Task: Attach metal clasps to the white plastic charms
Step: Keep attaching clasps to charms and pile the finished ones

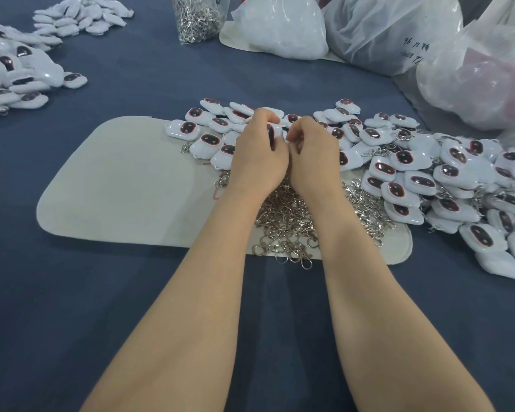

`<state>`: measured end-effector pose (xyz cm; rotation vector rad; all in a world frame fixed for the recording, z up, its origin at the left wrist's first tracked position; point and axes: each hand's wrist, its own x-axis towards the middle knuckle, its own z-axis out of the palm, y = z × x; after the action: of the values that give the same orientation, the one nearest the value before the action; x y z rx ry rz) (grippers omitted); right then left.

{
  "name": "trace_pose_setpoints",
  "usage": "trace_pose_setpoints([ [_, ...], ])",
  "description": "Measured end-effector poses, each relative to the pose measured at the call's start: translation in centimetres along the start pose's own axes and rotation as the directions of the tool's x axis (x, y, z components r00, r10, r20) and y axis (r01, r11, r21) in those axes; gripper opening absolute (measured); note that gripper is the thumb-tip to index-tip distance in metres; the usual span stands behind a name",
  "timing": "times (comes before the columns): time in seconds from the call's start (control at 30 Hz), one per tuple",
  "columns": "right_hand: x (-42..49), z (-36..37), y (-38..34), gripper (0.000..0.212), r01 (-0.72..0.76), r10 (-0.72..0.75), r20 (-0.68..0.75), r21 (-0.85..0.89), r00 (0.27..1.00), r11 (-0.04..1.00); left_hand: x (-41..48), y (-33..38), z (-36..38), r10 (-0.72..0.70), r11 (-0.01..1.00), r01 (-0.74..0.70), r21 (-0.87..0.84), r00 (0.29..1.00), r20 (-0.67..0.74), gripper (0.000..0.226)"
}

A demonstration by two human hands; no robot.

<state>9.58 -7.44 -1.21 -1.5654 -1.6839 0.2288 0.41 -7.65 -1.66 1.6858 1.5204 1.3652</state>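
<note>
**Inspector:** Layout, largest first.

**Clerk:** Blue table (131,292) fills the frame. Plastic bags (399,34) stand at the upper right, out of the working reach; judged to be stock. A beige mat (116,188) lies at centre, probably to keep small parts from sliding and to mark the work zone.

**Inspector:** The charms?

**Clerk:** Three groups. The right heap (446,179) spills off the mat toward the right edge, with metal showing among its pieces; judged to be finished work. Loose charms (202,138) lie along the mat's upper edge, just beyond the hands, which would make them the feed. A further pile (18,72) sits at the upper left, well apart.

**Inspector:** Clasps?

**Clerk:** A heap of clasps (286,221) lies on the mat under both wrists, so either hand can drop onto it. A clear clasp bag (195,19) stands at the top centre as a reserve.

**Inspector:** Hands?

**Clerk:** They meet above the mat's upper edge. The left hand (257,156) has its fingers curled round one charm (270,133), whose dark face shows between them; it serves as the steady holder. The right hand (314,156) is curled, with its fingertips brought against the left hand at the charm's edge. What it pinches is hidden; I cannot tell whether a clasp is in it.

**Inspector:** Step?

**Clerk:** Judged to be mid-attachment on that one charm.
</note>
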Motion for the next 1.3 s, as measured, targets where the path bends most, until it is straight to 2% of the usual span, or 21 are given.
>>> trace_pose_setpoints([
  [0.2,-0.1,0.1,0.0,0.014,-0.027,0.027,-0.003,0.016,1.000,1.000,0.1,-0.2,-0.1,-0.051,0.998,0.052,-0.048,0.999,0.013,0.024],
  [0.43,-0.2,0.2,-0.1,0.014,-0.040,0.040,0.032,0.004,0.999,0.999,-0.1,-0.3,0.0,-0.029,0.999,0.030,-0.032,0.998,0.055,0.023],
  [0.63,-0.3,0.2,-0.2,0.018,0.002,-0.002,0.039,-0.005,0.999,1.000,0.0,-0.1,-0.1,-0.099,0.989,0.103,-0.103,0.994,0.043,0.024],
  [0.7,-0.3,0.3,-0.3,0.018,0.018,-0.018,0.020,0.009,1.000,1.000,0.1,0.2,-0.2,-0.159,0.969,0.165,-0.186,0.986,0.044,0.026],
  [0.77,-0.3,0.3,-0.5,0.017,0.029,-0.028,-0.026,0.059,0.999,0.998,0.4,0.3,-0.4,-0.261,0.908,0.265,-0.325,0.964,0.055,0.028],
  [0.83,-0.3,0.3,-0.7,0.016,0.029,-0.021,-0.063,0.129,0.998,0.991,0.6,0.6,-0.6,-0.355,0.806,0.354,-0.475,0.930,0.091,0.030],
  [0.93,-0.3,0.3,-0.8,0.014,0.006,0.017,-0.085,0.263,0.996,0.965,0.7,1.1,-0.9,-0.448,0.588,0.453,-0.670,0.872,0.197,0.025],
  [1.03,-0.3,0.4,-0.7,0.015,-0.006,0.032,-0.076,0.321,0.997,0.947,0.8,1.4,-1.2,-0.493,0.396,0.520,-0.757,0.816,0.302,0.018],
  [1.13,-0.3,0.6,-0.8,0.015,-0.008,0.037,-0.081,0.335,0.996,0.942,0.7,1.5,-1.3,-0.499,0.319,0.553,-0.770,0.788,0.360,0.020],
  [1.3,-0.4,0.5,-0.8,0.011,0.000,0.043,-0.134,0.303,0.990,0.953,0.6,1.8,-1.3,-0.511,0.288,0.550,-0.784,0.781,0.360,0.022],
])
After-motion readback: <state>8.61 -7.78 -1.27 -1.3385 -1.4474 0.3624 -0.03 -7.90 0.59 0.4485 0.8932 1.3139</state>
